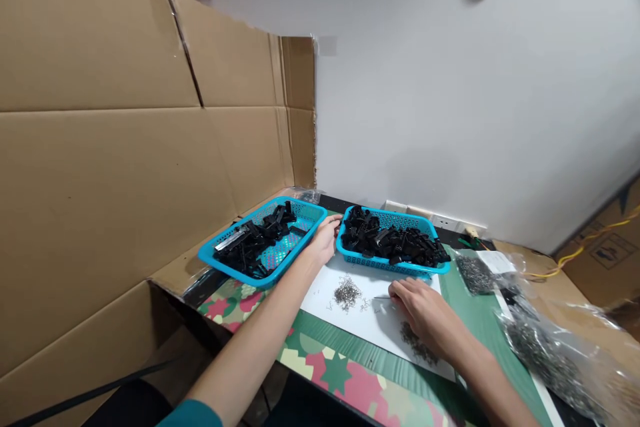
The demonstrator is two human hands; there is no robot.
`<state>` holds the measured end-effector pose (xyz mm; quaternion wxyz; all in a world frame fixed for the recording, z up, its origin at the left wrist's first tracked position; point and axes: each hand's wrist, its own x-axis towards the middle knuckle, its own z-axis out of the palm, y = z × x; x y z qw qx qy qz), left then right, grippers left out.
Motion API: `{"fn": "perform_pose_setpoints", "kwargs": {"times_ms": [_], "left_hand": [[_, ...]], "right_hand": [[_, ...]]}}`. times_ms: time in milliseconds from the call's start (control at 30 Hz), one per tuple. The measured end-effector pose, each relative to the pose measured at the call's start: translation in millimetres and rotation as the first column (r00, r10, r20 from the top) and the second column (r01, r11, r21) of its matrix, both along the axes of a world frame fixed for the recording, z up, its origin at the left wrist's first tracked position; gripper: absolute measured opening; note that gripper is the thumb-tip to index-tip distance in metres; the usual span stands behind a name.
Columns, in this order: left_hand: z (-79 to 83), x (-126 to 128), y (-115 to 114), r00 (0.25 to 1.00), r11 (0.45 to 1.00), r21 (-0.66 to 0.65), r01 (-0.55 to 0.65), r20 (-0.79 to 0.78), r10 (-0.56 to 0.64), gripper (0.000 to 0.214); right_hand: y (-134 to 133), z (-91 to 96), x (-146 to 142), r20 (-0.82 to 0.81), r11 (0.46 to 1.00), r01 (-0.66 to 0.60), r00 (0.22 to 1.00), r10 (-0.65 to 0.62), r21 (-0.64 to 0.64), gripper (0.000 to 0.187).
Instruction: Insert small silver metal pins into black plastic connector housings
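My left hand (pixel 327 239) is between two blue plastic baskets, its fingers stretched toward the near left corner of the right basket (pixel 345 255). That basket is heaped with small black plastic parts (pixel 395 244). I see nothing held in the left hand, though part of it is turned away. Closed around a thin metal tool, my right hand (pixel 417 307) is over the white sheet (pixel 325 287). The thin metal tool (pixel 382 298) points left toward a loose pile of tiny silvery metal pieces (pixel 347 292). A second, darker pile of small metal pieces (pixel 417 343) lies partly under the right hand.
On the left stands another blue basket (pixel 274 282), partly filled with black parts. Clear bags of small metal pieces (pixel 545 353) lie at the right. A cardboard wall (pixel 150 167) borders the left side, and power sockets (pixel 445 222) line the wall's foot behind a yellow cord (pixel 567 259).
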<state>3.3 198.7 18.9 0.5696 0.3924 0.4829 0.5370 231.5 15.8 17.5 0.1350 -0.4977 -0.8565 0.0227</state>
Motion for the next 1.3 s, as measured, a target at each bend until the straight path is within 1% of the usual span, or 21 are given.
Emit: {"fn": "perform_pose_setpoints", "kwargs": {"times_ms": [67, 133, 233, 300, 333, 400, 467, 533, 600, 667, 700, 767, 833, 933, 1000, 1067, 1100, 1167, 1200, 1233, 1300], "left_hand": [[-1.2, -0.1, -6.3, 1.000, 1.000, 0.014, -0.002, 0.006, 0.002, 0.039], [-2.6, -2.1, -19.2, 1.000, 0.999, 0.042, 0.001, -0.019, 0.000, 0.039], [-0.7, -10.6, -47.0, 0.991, 0.993, 0.119, 0.013, -0.133, 0.003, 0.029], [6.7, -21.2, -64.5, 0.968, 0.980, 0.199, 0.010, -0.249, 0.041, 0.023], [12.9, -28.1, -70.7, 0.947, 0.969, 0.249, -0.002, -0.312, 0.082, 0.023], [29.4, -45.0, -75.2, 0.885, 0.935, 0.354, -0.008, -0.433, 0.172, 0.028], [48.2, -64.8, -67.5, 0.811, 0.905, 0.422, 0.047, -0.546, 0.212, 0.033], [63.9, -84.9, -49.3, 0.734, 0.892, 0.440, 0.100, -0.638, 0.232, 0.025], [72.1, -102.5, -26.2, 0.661, 0.899, 0.410, 0.151, -0.718, 0.217, 0.015], [72.2, -115.2, -4.6, 0.596, 0.914, 0.347, 0.212, -0.787, 0.161, 0.006], [69.9, -119.5, 4.0, 0.568, 0.918, 0.316, 0.242, -0.812, 0.130, 0.010], [63.2, -124.7, 15.9, 0.524, 0.917, 0.269, 0.294, -0.848, 0.080, 0.028], [57.0, -127.5, 21.3, 0.494, 0.910, 0.245, 0.334, -0.868, 0.052, 0.034], [55.9, -132.0, 21.7, 0.476, 0.898, 0.246, 0.365, -0.878, 0.047, 0.022], [61.5, -136.2, 18.5, 0.482, 0.892, 0.269, 0.363, -0.874, 0.067, 0.011], [70.3, -140.0, 11.6, 0.503, 0.887, 0.309, 0.344, -0.858, 0.104, 0.015], [74.9, -141.2, 6.3, 0.517, 0.883, 0.332, 0.332, -0.847, 0.124, 0.013], [83.2, -140.7, -8.2, 0.551, 0.874, 0.375, 0.309, -0.820, 0.157, 0.003], [86.3, -138.7, -17.4, 0.568, 0.869, 0.391, 0.302, -0.806, 0.165, 0.004], [88.7, -135.3, -27.8, 0.585, 0.864, 0.404, 0.299, -0.794, 0.168, 0.010], [90.7, -124.5, -51.3, 0.626, 0.853, 0.414, 0.318, -0.768, 0.139, 0.019]], "right_hand": [[1.0, -2.0, 0.7, 0.001, 1.000, 0.000, 1.000, 0.000, 0.002, 0.028], [2.6, -4.7, 2.2, 0.006, 1.000, 0.000, 1.000, 0.000, 0.005, 0.027], [5.3, -8.7, 5.3, 0.025, 1.000, -0.009, 1.000, 0.009, 0.011, 0.026], [6.0, -10.1, 7.0, 0.038, 1.000, -0.016, 0.999, 0.016, 0.007, 0.026], [6.0, -10.2, 7.4, 0.043, 1.000, -0.019, 0.999, 0.019, 0.001, 0.025], [4.8, -8.9, 7.7, 0.040, 1.000, -0.023, 0.999, 0.023, -0.015, 0.025], [3.0, -6.2, 7.4, 0.034, 0.999, -0.026, 0.999, 0.026, -0.022, 0.027], [1.5, -3.7, 7.1, 0.034, 0.999, -0.025, 0.999, 0.026, -0.022, 0.027], [1.0, -2.8, 7.4, 0.040, 1.000, -0.022, 0.999, 0.023, -0.019, 0.027], [1.8, -3.7, 8.4, 0.039, 1.000, -0.014, 0.999, 0.015, -0.019, 0.027], [2.7, -4.6, 9.2, 0.037, 1.000, -0.007, 0.999, 0.008, -0.021, 0.026], [4.7, -6.5, 11.1, 0.031, 1.000, 0.013, 0.999, -0.012, -0.026, 0.023], [6.6, -7.9, 13.4, 0.025, 0.999, 0.033, 0.999, -0.032, -0.036, 0.021], [8.0, -8.8, 16.3, 0.023, 0.998, 0.052, 0.998, -0.051, -0.043, 0.022], [8.0, -9.5, 17.3, 0.028, 0.998, 0.057, 0.998, -0.056, -0.039, 0.021], [7.8, -10.4, 17.3, 0.033, 0.998, 0.058, 0.998, -0.056, -0.034, 0.020], [7.6, -10.9, 17.1, 0.036, 0.998, 0.058, 0.998, -0.056, -0.032, 0.020], [7.4, -11.9, 16.6, 0.035, 0.998, 0.059, 0.998, -0.058, -0.027, 0.020], [7.3, -12.3, 16.5, 0.028, 0.998, 0.058, 0.998, -0.058, -0.027, 0.020], [7.3, -12.5, 16.5, 0.018, 0.998, 0.059, 0.998, -0.059, -0.029, 0.020], [7.1, -12.4, 16.9, -0.017, 0.996, 0.078, 0.997, -0.078, -0.042, 0.018]]}}
